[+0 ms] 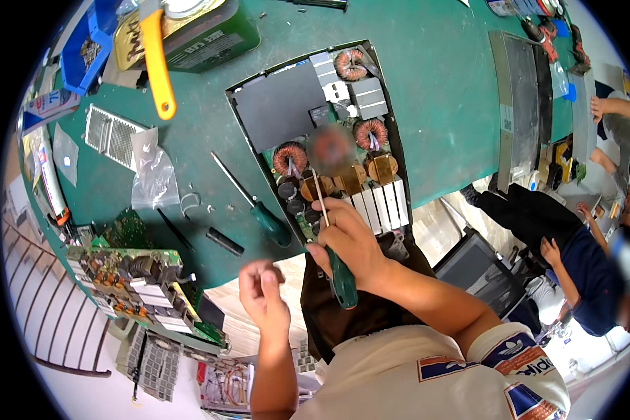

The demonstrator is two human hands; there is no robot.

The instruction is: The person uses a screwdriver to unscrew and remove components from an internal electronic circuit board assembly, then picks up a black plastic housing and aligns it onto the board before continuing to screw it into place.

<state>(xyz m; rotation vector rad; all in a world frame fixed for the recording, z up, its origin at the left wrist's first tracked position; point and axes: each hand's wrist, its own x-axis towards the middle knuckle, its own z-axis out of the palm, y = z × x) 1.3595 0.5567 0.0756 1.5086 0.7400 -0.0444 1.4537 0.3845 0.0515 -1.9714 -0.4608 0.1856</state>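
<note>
My right hand (353,241) is closed around a screwdriver (341,278) with a green handle. Its thin shaft points away from me, over the near part of an opened electronics unit (280,105). Inside that black case are copper-wound coils (289,158), dark capacitors, white blocks and a large grey cover; one patch in the middle is blurred. My left hand (264,294) hovers just off the table's near edge, fingers curled toward the thumb; whatever it may pinch is hidden. A second green-handled screwdriver (269,222) lies left of the unit.
On the green table (441,91) at left lie a perforated metal plate (112,136), a plastic bag (154,171), a black cylinder (225,241) and circuit boards (136,273). A green can (213,38) and blue bin (87,52) stand far left. A metal casing (518,112) and other people are at right.
</note>
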